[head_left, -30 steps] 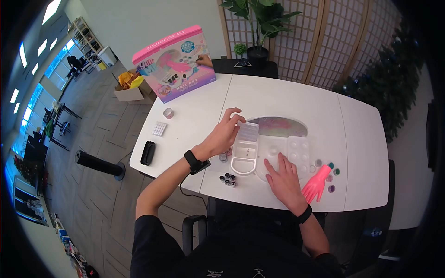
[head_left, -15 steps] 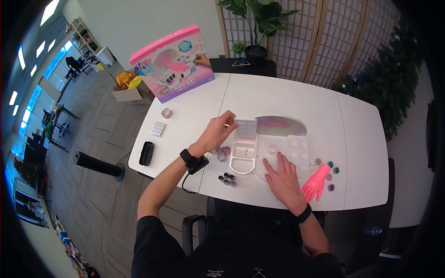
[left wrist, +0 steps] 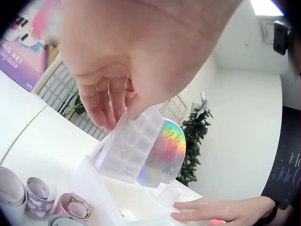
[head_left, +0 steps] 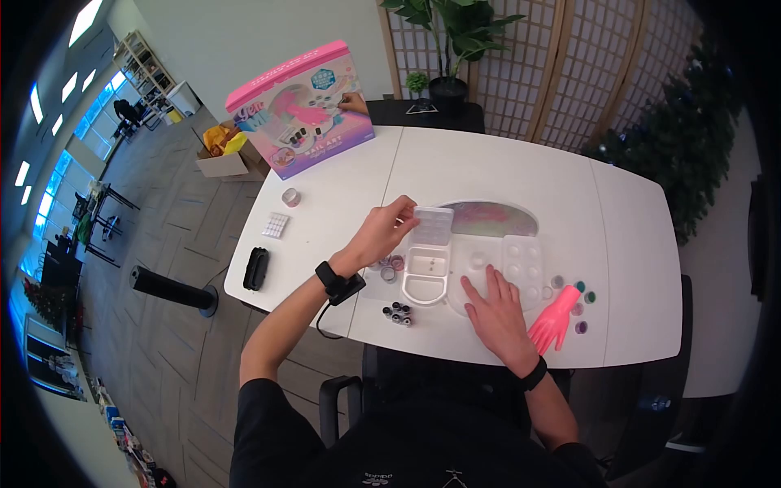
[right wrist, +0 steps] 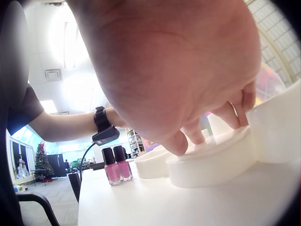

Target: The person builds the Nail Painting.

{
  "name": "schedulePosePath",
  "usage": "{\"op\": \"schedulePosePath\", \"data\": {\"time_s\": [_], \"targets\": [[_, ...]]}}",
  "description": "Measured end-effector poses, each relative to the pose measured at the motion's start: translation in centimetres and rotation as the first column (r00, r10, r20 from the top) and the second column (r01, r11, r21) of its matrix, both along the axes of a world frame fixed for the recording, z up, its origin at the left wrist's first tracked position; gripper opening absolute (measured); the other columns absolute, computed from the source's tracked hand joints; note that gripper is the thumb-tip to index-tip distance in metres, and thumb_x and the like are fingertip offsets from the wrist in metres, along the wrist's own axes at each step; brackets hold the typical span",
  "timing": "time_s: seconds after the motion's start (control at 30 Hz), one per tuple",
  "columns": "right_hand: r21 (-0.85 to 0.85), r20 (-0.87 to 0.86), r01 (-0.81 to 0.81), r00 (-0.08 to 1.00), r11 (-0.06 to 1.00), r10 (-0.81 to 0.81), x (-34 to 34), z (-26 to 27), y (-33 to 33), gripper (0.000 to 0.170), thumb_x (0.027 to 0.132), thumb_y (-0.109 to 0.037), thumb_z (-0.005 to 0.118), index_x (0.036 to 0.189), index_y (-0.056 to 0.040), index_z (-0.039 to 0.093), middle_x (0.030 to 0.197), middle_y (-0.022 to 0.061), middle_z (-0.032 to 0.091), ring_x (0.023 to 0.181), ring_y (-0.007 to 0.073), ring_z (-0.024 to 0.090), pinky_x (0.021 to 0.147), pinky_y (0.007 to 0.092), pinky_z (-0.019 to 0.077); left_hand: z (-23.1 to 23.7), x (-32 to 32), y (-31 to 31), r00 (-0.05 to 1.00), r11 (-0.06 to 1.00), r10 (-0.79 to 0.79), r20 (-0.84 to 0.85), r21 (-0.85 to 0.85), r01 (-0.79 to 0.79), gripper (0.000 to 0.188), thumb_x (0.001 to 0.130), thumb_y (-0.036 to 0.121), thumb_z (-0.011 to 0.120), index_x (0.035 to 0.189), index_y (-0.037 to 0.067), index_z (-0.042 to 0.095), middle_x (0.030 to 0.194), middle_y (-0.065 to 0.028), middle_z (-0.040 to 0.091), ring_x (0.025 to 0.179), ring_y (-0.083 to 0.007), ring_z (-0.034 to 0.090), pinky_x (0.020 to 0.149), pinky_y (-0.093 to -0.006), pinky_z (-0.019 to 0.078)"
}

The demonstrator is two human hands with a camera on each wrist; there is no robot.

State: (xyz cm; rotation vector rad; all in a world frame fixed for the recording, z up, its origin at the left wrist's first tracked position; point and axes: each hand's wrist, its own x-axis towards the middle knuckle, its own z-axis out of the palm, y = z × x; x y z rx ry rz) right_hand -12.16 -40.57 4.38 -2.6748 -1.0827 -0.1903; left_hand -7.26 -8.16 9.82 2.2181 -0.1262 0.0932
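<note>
Head view first: the left hand (head_left: pixel 382 234) pinches the edge of a translucent compartmented panel (head_left: pixel 431 232) between thumb and fingers. The left wrist view shows the panel tilted up from that grip, its lower edge meeting a white divided tray (head_left: pixel 406 286); whether the two are joined there I can't tell. Gripping the edge probably lets the fingers tilt the panel without covering its cells.

The right hand (head_left: pixel 498 315) lies palm down with its fingers spread, the tips resting on a white base (head_left: pixel 468 246). That looks like steadying: a light press that would keep the base from sliding while the left hand works at the panel. Just beyond the right fingertips is a small raised piece (head_left: pixel 478 260), and farther off stands a shiny rounded board (head_left: pixel 495 220). To the right of those fingers is a palette with round wells (head_left: pixel 522 268).

Other supplies lie around the hands, likely to leave the middle for the tray. Decorated rolls (left wrist: pixel 40 193) stand just on the near side of the left hand, with small polish bottles (head_left: pixel 399 315) nearer the body. A pink model hand (head_left: pixel 555 319) lies just right of the right hand, with little pots (head_left: pixel 581 327) beyond it.
</note>
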Motion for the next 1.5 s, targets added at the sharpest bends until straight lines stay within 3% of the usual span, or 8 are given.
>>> {"op": "schedulePosePath", "data": {"time_s": [0.23,0.33,0.63,0.73,0.83,0.93,1.07,1.5], "targets": [[-0.017,-0.013,0.009,1.0,1.0,-0.009,0.0,0.1,0.1,0.055,0.104,-0.028,0.071,0.157,-0.016,0.062,0.16,0.0337,0.051,0.15,0.0442,0.048,0.12,0.0529,0.0384,-0.6,0.6,0.2,0.998,1.0,-0.017,-0.06,-0.016,0.016,0.026,0.111,0.016,0.069,0.126,0.0,0.056,0.107,-0.02,0.08,0.102,-0.0298,0.081,0.092,-0.0404,0.0622],[-0.01,-0.015,0.006,1.0,1.0,-0.007,0.0,0.2,0.1,0.056,0.104,-0.028,0.071,0.157,-0.016,0.062,0.16,0.0336,0.051,0.149,0.0441,0.048,0.12,0.0528,0.0386,-0.2,0.5,0.1,0.997,0.999,-0.004,-0.079,-0.047,0.0,0.027,0.11,0.016,0.07,0.126,0.001,0.054,0.104,-0.0221,0.081,0.102,-0.0362,0.081,0.089,-0.0426,0.0622],[-0.02,0.005,0.005,1.0,1.0,-0.005,0.0,0.1,0.1,0.058,0.102,-0.027,0.073,0.157,-0.0158,0.062,0.16,0.0329,0.051,0.148,0.0441,0.049,0.12,0.0528,0.0392,-0.7,0.2,0.7,0.995,0.999,0.0,-0.098,-0.054,-0.005,0.032,0.107,0.017,0.073,0.128,0.001,0.054,0.11,-0.0213,0.081,0.103,-0.033,0.08,0.091,-0.0426,0.0615],[-0.015,0.016,0.003,1.0,1.0,-0.003,0.0,-0.1,0.0,0.057,0.102,-0.027,0.073,0.157,-0.0158,0.062,0.16,0.0329,0.051,0.148,0.0442,0.049,0.12,0.0531,0.0395,-0.8,-0.6,1.1,1.0,1.0,0.015,-0.024,0.006,-0.015,0.034,0.107,0.018,0.074,0.131,0.0,0.056,0.116,-0.0159,0.076,0.099,-0.0251,0.077,0.088,-0.0399,0.0613],[-0.011,0.0,0.007,1.0,1.0,-0.007,0.0,0.0,0.1,0.057,0.102,-0.027,0.073,0.156,-0.0158,0.062,0.16,0.0329,0.051,0.148,0.0442,0.049,0.12,0.0535,0.0397,-0.4,-2.8,2.2,0.999,0.996,0.044,-0.008,0.079,-0.043,0.03,0.104,0.013,0.073,0.129,0.003,0.061,0.123,-0.0176,0.069,0.107,-0.0332,0.072,0.094,-0.0437,0.0588],[-0.011,-0.005,0.019,1.0,1.0,-0.019,0.0,0.0,0.3,0.056,0.102,-0.027,0.073,0.156,-0.0159,0.063,0.16,0.0327,0.051,0.147,0.0444,0.049,0.12,0.0541,0.0397,-0.9,-5.9,3.5,0.998,0.96,-0.041,0.046,0.277,0.027,0.02,0.103,0.011,0.072,0.122,0.004,0.068,0.121,-0.014,0.067,0.111,-0.0301,0.067,0.099,-0.0435,0.0562],[-0.004,-0.003,0.018,1.0,1.0,-0.018,-0.1,-0.2,0.4,0.055,0.102,-0.026,0.073,0.155,-0.0154,0.063,0.159,0.0328,0.051,0.147,0.0449,0.049,0.12,0.0547,0.0396,-2.3,-8.5,4.1,1.0,0.929,-0.023,-0.003,0.37,0.023,0.018,0.101,0.008,0.073,0.119,0.007,0.072,0.125,-0.0135,0.065,0.12,-0.036,0.063,0.104,-0.0455,0.0534],[0.052,-0.093,0.021,0.996,0.998,-0.016,0.1,1.1,0.4,0.054,0.1,-0.021,0.076,0.152,-0.0123,0.064,0.159,0.0333,0.048,0.146,0.0459,0.049,0.121,0.0553,0.0392,-4.9,-11.7,2.0,0.991,0.886,-0.028,0.133,0.463,-0.037,0.015,0.097,0.015,0.082,0.109,0.01,0.076,0.142,-0.0108,0.061,0.13,-0.0342,0.06,0.111,-0.0474,0.049]]}}
